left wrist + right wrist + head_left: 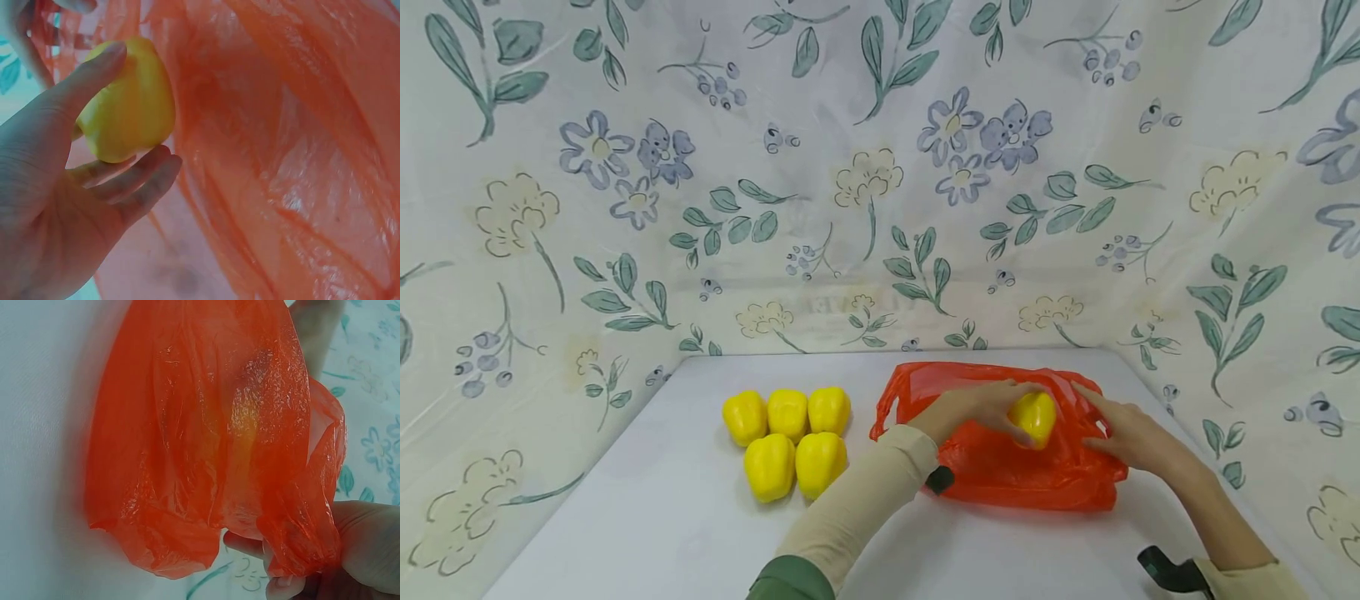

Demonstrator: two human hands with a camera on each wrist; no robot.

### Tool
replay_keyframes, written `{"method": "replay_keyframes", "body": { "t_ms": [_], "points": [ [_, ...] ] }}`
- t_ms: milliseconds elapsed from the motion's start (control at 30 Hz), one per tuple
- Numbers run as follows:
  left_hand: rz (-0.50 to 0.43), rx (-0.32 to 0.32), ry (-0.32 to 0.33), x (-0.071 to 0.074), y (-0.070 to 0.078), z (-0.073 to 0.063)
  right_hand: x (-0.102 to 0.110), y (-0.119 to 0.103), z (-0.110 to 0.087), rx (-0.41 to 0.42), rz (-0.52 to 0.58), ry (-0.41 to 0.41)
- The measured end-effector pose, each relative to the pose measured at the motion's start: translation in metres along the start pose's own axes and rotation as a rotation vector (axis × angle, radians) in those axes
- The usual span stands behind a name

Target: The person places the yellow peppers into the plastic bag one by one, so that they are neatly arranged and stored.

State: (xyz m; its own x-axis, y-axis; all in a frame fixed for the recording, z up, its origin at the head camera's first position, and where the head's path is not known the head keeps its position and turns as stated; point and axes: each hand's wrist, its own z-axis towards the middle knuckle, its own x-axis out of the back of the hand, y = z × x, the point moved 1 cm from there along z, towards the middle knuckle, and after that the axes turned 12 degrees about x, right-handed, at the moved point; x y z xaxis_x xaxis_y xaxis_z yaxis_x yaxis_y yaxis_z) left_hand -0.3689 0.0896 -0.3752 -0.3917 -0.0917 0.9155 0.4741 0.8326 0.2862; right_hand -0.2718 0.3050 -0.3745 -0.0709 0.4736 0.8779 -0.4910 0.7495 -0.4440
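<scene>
A yellow bell pepper (128,103) is pinched between the thumb and fingers of my left hand (981,408). It is at the mouth of a red plastic bag (1000,467), which lies on its side on the table. My right hand (1138,437) grips the bag's edge at its right end, and in the right wrist view thin plastic (300,544) bunches between its thumb and fingers. The same pepper shows faintly yellow through the film there. The inside of the bag is partly hidden by its folds.
Several more yellow bell peppers (795,454) stand in two rows at the left of the white table (647,508). A floral curtain (820,233) hangs behind the table and along its sides. Dark wrist-camera mounts (1168,571) stick out from both sleeves.
</scene>
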Motion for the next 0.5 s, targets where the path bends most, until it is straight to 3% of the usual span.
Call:
{"method": "replay_keyframes", "body": {
  "t_ms": [233, 500],
  "points": [
    [-0.132, 0.032, 0.021, -0.006, 0.001, 0.01, 0.0, 0.001, 0.001, 0.001, 0.017, -0.006],
    [-0.312, 0.069, -0.003, -0.011, 0.001, 0.017, -0.003, 0.0, 0.0, 0.02, 0.043, -0.006]
  ]
}}
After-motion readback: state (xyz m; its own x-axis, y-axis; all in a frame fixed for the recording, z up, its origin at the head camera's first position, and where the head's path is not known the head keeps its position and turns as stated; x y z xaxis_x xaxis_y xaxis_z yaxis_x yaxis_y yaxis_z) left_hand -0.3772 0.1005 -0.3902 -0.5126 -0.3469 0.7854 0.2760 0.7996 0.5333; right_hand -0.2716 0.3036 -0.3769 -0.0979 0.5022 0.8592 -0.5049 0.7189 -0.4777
